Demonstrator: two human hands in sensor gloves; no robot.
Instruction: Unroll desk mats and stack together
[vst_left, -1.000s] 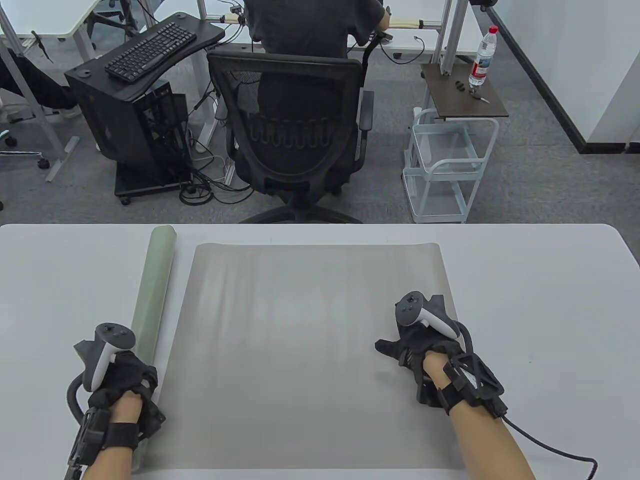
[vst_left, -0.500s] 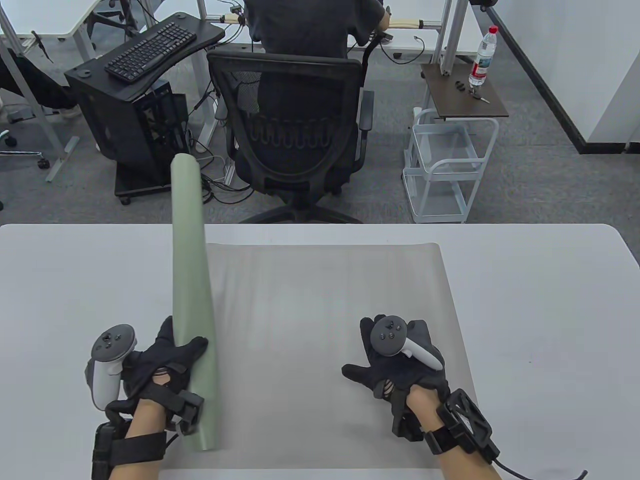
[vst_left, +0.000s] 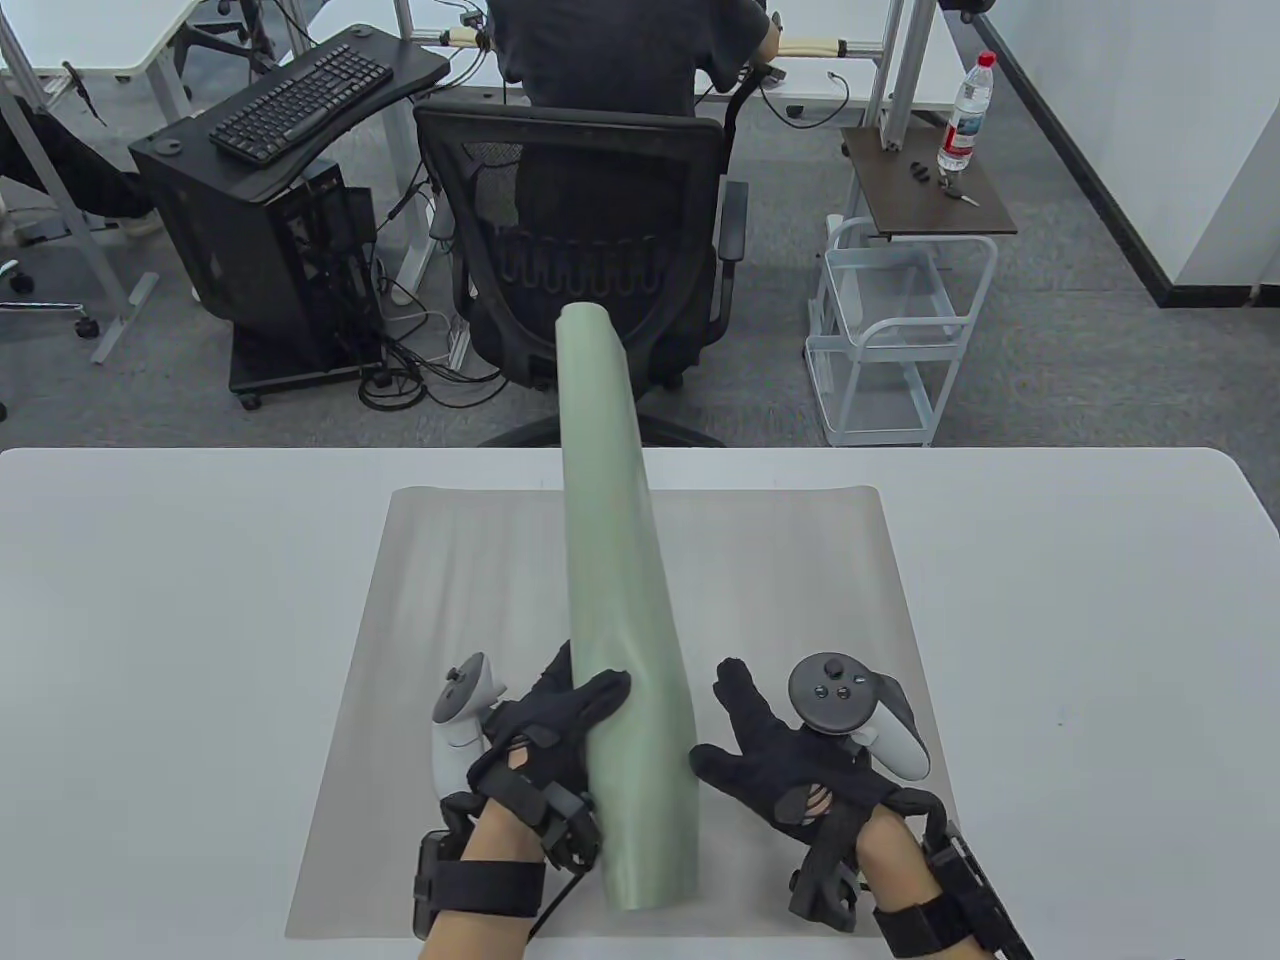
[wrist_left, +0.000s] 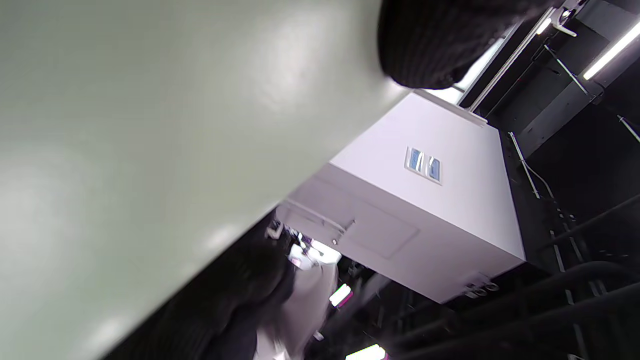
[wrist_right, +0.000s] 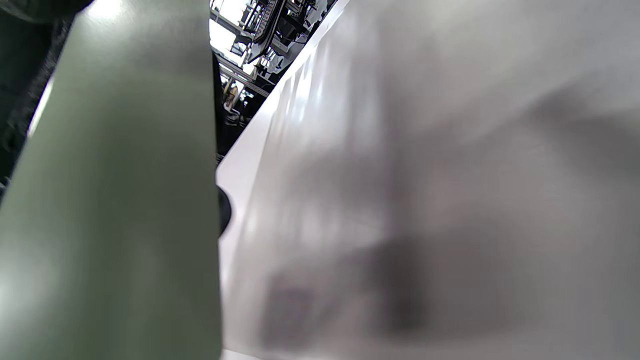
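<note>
Fingers (vst_left: 600, 692) of the left hand (vst_left: 545, 730) are wrapping around the green roll (vst_left: 615, 620), holding it tilted above the grey mat (vst_left: 480, 600) lying flat on the surface (vst_left: 150, 620), while the right hand (vst_left: 790, 760) is hovering just beside the roll, fingers spread.

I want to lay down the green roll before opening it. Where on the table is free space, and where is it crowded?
Free: the grey mat between the green roll and its right edge; bare table left of the mat; bare table right of it. Crowded: the mat's near middle, where the left hand holds the roll and the right hand spreads open.
</note>
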